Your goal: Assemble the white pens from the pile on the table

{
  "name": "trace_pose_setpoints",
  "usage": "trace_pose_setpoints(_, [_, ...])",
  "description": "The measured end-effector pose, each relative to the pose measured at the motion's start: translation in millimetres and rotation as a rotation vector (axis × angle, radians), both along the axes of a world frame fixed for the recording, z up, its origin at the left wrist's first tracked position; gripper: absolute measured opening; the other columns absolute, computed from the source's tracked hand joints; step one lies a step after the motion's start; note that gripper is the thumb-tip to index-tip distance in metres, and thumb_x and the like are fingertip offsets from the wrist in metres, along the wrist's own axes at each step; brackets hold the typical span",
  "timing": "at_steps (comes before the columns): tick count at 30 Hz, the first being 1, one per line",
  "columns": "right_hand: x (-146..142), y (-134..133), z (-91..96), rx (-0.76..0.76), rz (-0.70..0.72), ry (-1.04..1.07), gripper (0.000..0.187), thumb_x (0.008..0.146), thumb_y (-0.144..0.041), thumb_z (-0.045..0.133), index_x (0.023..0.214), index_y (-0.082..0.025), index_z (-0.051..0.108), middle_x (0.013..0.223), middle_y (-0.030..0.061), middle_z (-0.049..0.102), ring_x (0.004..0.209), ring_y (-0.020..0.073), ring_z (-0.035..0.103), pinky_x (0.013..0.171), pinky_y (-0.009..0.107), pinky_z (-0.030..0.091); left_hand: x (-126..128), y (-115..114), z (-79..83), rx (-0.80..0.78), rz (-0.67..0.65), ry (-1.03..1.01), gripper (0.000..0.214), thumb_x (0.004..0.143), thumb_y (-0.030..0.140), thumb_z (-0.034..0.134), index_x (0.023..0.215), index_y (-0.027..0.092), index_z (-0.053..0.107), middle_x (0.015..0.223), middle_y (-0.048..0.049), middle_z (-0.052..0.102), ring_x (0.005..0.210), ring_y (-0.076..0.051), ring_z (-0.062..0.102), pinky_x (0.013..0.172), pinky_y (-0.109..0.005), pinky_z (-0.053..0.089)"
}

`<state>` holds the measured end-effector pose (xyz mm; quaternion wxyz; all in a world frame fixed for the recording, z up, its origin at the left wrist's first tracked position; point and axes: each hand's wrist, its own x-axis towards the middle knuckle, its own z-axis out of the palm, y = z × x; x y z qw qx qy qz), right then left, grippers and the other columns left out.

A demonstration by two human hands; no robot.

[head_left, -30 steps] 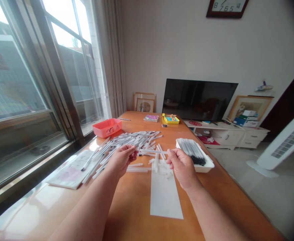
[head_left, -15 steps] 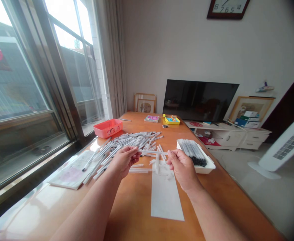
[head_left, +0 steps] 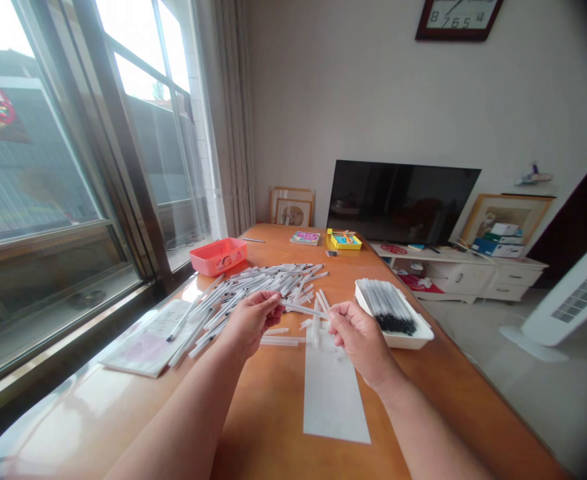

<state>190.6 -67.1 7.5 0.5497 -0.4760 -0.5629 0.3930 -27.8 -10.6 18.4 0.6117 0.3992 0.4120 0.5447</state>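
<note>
My left hand (head_left: 251,319) and my right hand (head_left: 356,338) each pinch one end of a thin clear pen tube (head_left: 303,309), held level just above the wooden table (head_left: 253,427). A big heap of similar clear pens (head_left: 253,287) lies behind my left hand. To the right of my right hand stands a white tray (head_left: 398,337) packed with black-tipped refills (head_left: 388,307). A white paper strip (head_left: 331,393) lies flat below my hands, with a few loose tubes (head_left: 283,340) at its far end.
A red plastic basket (head_left: 218,255) sits at the table's left back, a printed sheet (head_left: 148,340) by the window edge. A small book (head_left: 304,237) and a yellow box (head_left: 344,240) lie at the far end. TV, cabinet and a white fan stand to the right.
The tube between my hands has tilted slightly, its right end lower, and my right hand has moved a little left and down. The view has shifted slightly.
</note>
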Motion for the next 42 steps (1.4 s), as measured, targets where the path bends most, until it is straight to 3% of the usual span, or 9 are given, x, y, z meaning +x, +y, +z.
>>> trace_pose_setpoints(7, [-5,-1,-2.2,-0.034,0.134,-0.071,0.037,0.088,-0.050,0.065,0.108,-0.019,0.063,0.065,-0.0049,0.052,0.055,0.0108,0.042,0.052,0.024,0.034,6,-1,-3.7,0.079,0.004,0.122,0.040,0.068,0.047,0.082,0.085,0.013,0.070,0.071,-0.0063,0.068,0.062,-0.012,0.059,0.065,-0.027,0.048])
trace_pose_setpoints(13, [-15,-3,-5.0,0.020,0.179,-0.130,0.034,0.091,-0.047,0.060,0.108,-0.019,0.070,0.081,0.0020,0.067,0.072,0.0158,0.056,0.067,0.028,0.045,19,-4,-12.4,0.098,0.061,0.143,0.041,0.069,0.050,0.080,0.085,0.013,0.070,0.068,-0.0044,0.066,0.062,-0.014,0.061,0.066,-0.029,0.051])
trace_pose_setpoints(20, [-21,-2,-6.7,0.127,0.100,-0.232,0.030,0.092,-0.042,0.057,0.104,-0.020,0.073,0.078,0.0022,0.070,0.071,0.0173,0.059,0.068,0.028,0.047,29,-5,-17.8,0.074,0.111,0.074,0.041,0.068,0.049,0.081,0.083,0.014,0.068,0.065,-0.0033,0.065,0.058,-0.013,0.059,0.064,-0.028,0.049])
trace_pose_setpoints(42, [-29,-9,-2.7,0.144,0.051,-0.212,0.027,0.092,-0.036,0.057,0.106,-0.020,0.074,0.081,0.0026,0.071,0.069,0.0161,0.058,0.062,0.025,0.043,41,-17,-13.1,0.131,0.185,0.046,0.042,0.071,0.051,0.078,0.087,0.015,0.066,0.065,-0.0008,0.064,0.059,-0.011,0.056,0.065,-0.027,0.048])
